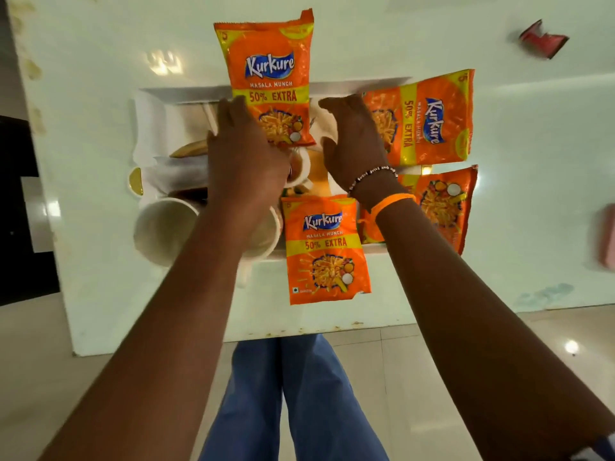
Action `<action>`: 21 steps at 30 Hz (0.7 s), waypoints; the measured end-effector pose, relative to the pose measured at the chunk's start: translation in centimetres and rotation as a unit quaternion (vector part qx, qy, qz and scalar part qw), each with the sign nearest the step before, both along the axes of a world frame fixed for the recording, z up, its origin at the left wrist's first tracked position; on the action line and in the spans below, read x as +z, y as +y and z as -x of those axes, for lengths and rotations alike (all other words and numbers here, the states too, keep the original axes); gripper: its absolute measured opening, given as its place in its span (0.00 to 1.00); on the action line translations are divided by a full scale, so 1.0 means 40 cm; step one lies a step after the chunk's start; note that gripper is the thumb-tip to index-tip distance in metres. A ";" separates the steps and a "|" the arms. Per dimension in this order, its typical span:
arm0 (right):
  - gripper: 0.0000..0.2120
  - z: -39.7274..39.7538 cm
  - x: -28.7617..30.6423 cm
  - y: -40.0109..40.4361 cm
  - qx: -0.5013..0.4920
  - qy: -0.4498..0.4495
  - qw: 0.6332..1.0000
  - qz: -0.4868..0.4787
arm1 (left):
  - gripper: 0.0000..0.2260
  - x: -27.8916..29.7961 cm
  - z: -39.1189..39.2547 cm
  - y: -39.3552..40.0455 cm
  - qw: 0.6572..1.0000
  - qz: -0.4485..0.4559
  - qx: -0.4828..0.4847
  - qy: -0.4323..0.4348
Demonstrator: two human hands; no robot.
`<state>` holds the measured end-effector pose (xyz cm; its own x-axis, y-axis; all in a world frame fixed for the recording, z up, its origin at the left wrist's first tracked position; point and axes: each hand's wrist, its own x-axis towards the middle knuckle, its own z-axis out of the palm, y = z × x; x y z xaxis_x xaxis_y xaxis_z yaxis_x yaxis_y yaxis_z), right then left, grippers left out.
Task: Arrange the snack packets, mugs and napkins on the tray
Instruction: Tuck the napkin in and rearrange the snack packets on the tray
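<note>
A white tray (186,91) on the white table holds white mugs (163,227), (301,168) and white napkins (153,128). Several orange Kurkure snack packets are in view. My left hand (243,151) grips the lower left corner of one packet (269,71), which stands raised over the tray's far rim. My right hand (352,138) rests on the left end of a second packet (429,118), with its fingertips hidden. A third packet (446,201) lies under my right wrist. The fourth (326,247) overhangs the tray's near edge.
A red torn wrapper (542,39) lies at the table's far right. A pink object (607,237) shows at the right border. A small gold-rimmed dish (135,181) sits by the tray's left side. The table's near edge (233,337) is in front of my legs.
</note>
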<state>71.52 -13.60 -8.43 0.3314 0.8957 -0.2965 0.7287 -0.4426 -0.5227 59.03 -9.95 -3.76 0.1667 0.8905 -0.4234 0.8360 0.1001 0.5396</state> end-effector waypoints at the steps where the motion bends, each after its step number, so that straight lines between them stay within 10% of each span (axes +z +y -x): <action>1: 0.26 0.016 0.004 0.014 -0.012 0.053 0.998 0.011 | 0.27 -0.010 0.005 0.026 0.999 0.019 -0.003 0.051; 7: 0.26 0.061 0.009 0.029 -0.115 0.178 0.977 0.015 | 0.19 -0.057 -0.010 0.063 0.988 0.033 -0.101 0.108; 21: 0.24 -0.001 0.006 -0.026 -0.179 0.104 0.978 -0.012 | 0.25 -0.068 -0.026 0.032 0.975 0.012 -0.217 0.050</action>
